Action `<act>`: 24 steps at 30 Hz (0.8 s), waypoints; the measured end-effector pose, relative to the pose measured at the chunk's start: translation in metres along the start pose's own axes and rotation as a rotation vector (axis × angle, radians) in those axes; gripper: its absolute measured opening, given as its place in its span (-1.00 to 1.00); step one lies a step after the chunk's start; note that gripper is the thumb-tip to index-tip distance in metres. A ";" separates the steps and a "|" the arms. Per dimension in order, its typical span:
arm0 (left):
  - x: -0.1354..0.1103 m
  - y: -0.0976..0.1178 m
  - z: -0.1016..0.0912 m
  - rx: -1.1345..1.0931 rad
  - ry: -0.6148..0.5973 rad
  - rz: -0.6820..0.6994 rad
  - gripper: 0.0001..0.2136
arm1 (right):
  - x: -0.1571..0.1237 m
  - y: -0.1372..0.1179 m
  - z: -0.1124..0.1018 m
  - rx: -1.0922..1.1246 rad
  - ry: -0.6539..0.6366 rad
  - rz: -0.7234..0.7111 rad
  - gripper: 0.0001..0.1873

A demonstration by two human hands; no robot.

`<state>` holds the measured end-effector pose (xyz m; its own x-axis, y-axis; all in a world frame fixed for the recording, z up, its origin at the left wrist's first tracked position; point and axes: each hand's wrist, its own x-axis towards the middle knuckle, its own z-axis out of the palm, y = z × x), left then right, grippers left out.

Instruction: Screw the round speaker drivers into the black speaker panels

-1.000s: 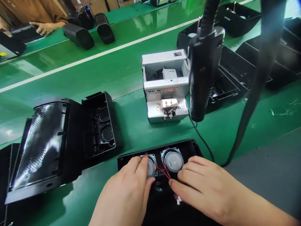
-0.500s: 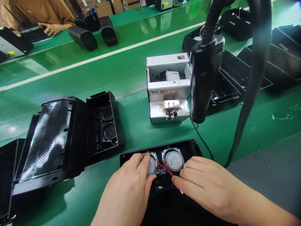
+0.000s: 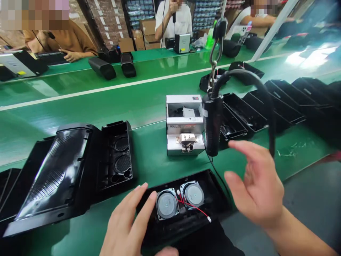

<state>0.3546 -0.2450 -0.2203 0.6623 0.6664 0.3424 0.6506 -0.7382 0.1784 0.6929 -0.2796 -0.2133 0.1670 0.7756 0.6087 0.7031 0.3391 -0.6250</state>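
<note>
Both hands have come off the speaker drivers since a second ago: the right hand has lifted clear and now hangs open in the air, fingers spread and slightly blurred, holding nothing, just below the hanging electric screwdriver. Its palm faces left, wrist coming in from the lower right corner. The left hand lies flat, fingers straight, with its fingertips at the left edge of the black housing; it grips nothing.

Two round drivers sit side by side in that housing at the near edge of the green bench, their red leads trailing loose to a small white plug. By the look of it the drivers are seated but not yet fastened, and the plug is unconnected. A screw feeder stands behind, more open housings to the left.
</note>
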 end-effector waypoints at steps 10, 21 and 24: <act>-0.009 -0.012 0.014 -0.019 -0.016 0.048 -0.33 | 0.068 0.047 0.020 0.351 0.074 0.300 -0.50; 0.030 0.001 0.025 -0.093 -0.070 -0.056 -0.65 | 0.142 -0.043 0.030 0.790 0.220 0.125 -0.42; 0.030 0.000 0.028 -0.099 -0.077 -0.065 -0.65 | 0.151 -0.039 0.054 0.753 0.197 0.087 -0.46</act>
<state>0.3849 -0.2223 -0.2363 0.6490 0.7163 0.2563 0.6557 -0.6975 0.2889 0.6535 -0.1468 -0.1235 0.3694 0.7311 0.5736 0.0351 0.6058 -0.7948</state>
